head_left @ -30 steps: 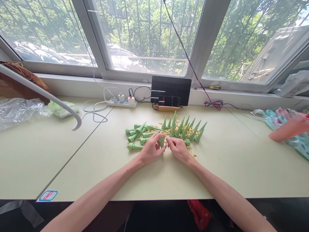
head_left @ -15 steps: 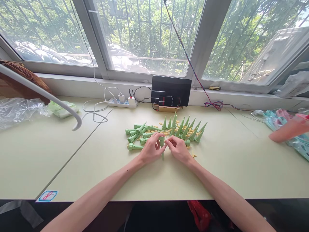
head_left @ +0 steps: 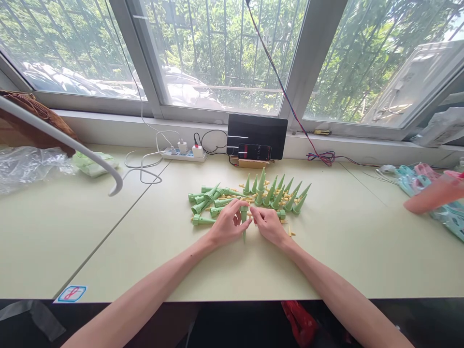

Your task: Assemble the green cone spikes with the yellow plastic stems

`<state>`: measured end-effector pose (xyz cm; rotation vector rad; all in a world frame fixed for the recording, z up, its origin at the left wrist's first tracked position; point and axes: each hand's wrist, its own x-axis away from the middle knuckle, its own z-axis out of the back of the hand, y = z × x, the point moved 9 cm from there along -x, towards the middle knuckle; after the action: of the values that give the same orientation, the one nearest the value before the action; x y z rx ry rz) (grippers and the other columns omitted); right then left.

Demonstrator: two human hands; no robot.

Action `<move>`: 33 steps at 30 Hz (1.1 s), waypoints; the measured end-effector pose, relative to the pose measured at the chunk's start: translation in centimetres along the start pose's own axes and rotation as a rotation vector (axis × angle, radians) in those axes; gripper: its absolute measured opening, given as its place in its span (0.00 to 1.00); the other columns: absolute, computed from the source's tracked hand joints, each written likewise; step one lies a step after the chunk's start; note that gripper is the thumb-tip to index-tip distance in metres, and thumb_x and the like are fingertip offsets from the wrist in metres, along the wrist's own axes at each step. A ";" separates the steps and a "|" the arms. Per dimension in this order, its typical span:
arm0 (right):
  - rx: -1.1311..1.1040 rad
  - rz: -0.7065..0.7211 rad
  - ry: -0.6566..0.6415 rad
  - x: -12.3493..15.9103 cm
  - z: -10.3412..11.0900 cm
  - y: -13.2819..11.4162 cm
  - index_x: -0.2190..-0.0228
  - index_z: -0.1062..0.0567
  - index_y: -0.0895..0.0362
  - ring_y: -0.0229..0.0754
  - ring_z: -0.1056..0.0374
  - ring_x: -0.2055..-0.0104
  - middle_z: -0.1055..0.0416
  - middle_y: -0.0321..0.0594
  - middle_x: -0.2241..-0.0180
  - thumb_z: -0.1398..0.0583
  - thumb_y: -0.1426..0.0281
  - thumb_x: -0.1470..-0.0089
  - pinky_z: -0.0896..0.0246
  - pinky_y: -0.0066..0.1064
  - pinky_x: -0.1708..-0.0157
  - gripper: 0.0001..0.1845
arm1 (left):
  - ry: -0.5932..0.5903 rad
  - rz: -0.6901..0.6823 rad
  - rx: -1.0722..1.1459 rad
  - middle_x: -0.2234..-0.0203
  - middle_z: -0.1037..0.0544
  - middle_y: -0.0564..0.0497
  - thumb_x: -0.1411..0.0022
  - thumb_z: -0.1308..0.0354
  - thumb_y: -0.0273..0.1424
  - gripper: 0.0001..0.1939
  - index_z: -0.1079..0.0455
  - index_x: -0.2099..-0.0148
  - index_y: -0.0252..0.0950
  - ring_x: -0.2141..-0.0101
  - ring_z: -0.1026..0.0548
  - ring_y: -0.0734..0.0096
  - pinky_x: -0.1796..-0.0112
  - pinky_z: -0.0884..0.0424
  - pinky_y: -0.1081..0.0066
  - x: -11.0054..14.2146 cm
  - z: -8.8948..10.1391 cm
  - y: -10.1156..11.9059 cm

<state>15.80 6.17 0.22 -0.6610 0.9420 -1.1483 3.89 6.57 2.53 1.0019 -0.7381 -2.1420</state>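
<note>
My left hand (head_left: 227,223) pinches a green cone-shaped spike (head_left: 244,223), wide end up and tip pointing down toward me. My right hand (head_left: 268,223) is closed against the spike's top from the right, fingertips pinched on a small yellow piece I can barely see. Just beyond both hands lies a pile of green spikes (head_left: 207,200) on their sides, several more spikes standing upright (head_left: 277,192) in rows, and small yellow pieces (head_left: 290,230) scattered among them on the pale green table (head_left: 145,251).
A black tablet (head_left: 257,134) and a phone (head_left: 254,152) stand at the window sill. A power strip (head_left: 183,153) with cables lies to the left, a white curved tube (head_left: 65,140) and clear plastic bag (head_left: 25,166) farther left. Another person's hand (head_left: 433,195) reaches over pastel items (head_left: 416,176) at right.
My right hand's fingers have closed in tighter against the top of the spike. The other person's hand at right shifted slightly.
</note>
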 end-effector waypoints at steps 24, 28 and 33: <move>0.057 0.041 -0.006 0.0 -0.3 0.1 0.81 0.40 0.56 0.35 0.46 0.78 0.40 0.34 0.81 0.52 0.56 0.34 0.53 0.29 0.75 0.27 | 0.001 0.022 0.012 0.62 0.32 0.51 0.40 0.42 0.29 0.13 0.34 0.52 0.38 0.76 0.32 0.81 0.77 0.30 0.77 0.1 0.0 0.0; 0.070 0.025 -0.014 0.0 -0.4 0.2 0.82 0.41 0.56 0.35 0.48 0.78 0.42 0.33 0.82 0.53 0.55 0.34 0.54 0.29 0.76 0.28 | -0.001 0.020 0.020 0.63 0.32 0.52 0.40 0.42 0.28 0.13 0.34 0.53 0.38 0.76 0.31 0.81 0.77 0.30 0.77 0.1 -0.1 -0.1; 0.023 0.018 -0.002 0.1 -0.1 0.0 0.79 0.37 0.56 0.35 0.48 0.77 0.42 0.32 0.81 0.50 0.55 0.35 0.54 0.28 0.76 0.24 | 0.025 0.047 0.006 0.61 0.31 0.51 0.41 0.42 0.28 0.13 0.34 0.53 0.38 0.75 0.31 0.81 0.76 0.29 0.76 0.2 0.0 -0.5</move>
<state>15.72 6.08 0.13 -0.6342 0.9300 -1.1406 3.66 6.77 2.04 1.0035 -0.7486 -2.0847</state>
